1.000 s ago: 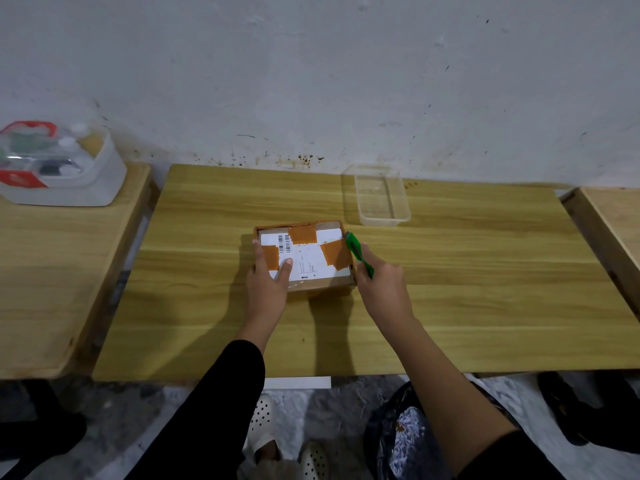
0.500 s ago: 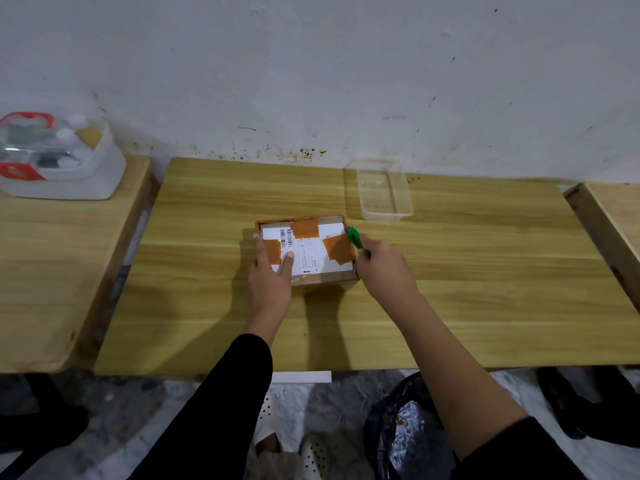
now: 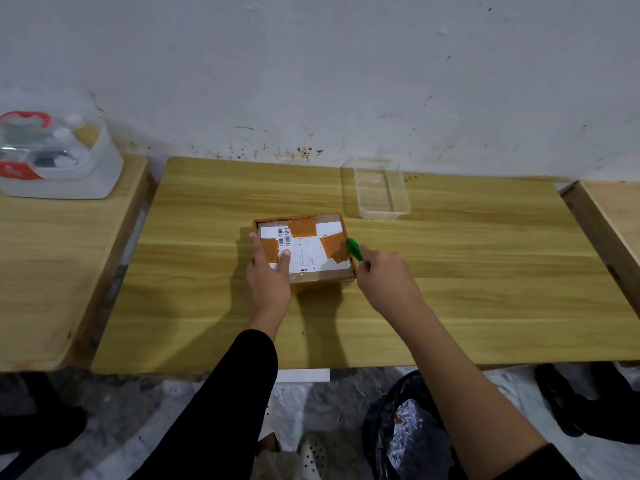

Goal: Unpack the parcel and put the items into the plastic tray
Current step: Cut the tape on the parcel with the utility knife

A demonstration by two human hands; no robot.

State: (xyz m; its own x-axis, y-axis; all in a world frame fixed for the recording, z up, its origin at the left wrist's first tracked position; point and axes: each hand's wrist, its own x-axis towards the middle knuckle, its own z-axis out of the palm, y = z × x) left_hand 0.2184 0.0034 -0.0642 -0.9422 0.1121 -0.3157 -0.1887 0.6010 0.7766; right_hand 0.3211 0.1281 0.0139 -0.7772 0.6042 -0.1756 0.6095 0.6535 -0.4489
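Note:
A small cardboard parcel (image 3: 311, 249) lies closed in the middle of the wooden table (image 3: 450, 271), with a white shipping label and orange tape patches on top. My left hand (image 3: 268, 277) rests flat on its left part, fingers spread, pressing it down. My right hand (image 3: 388, 282) grips a green cutter (image 3: 355, 249), whose tip touches the parcel's right edge. The clear plastic tray (image 3: 381, 188) stands empty behind the parcel to the right, near the wall.
On a side table (image 3: 52, 271) at the left stands a white container (image 3: 52, 157) with a clear lid and red clips. Another wooden surface (image 3: 609, 216) adjoins on the right. A black bag (image 3: 408, 434) sits on the floor below the table's front edge.
The green cutter has slid a little along the parcel's right edge. My left hand has stayed on the parcel. The camera has shifted slightly.

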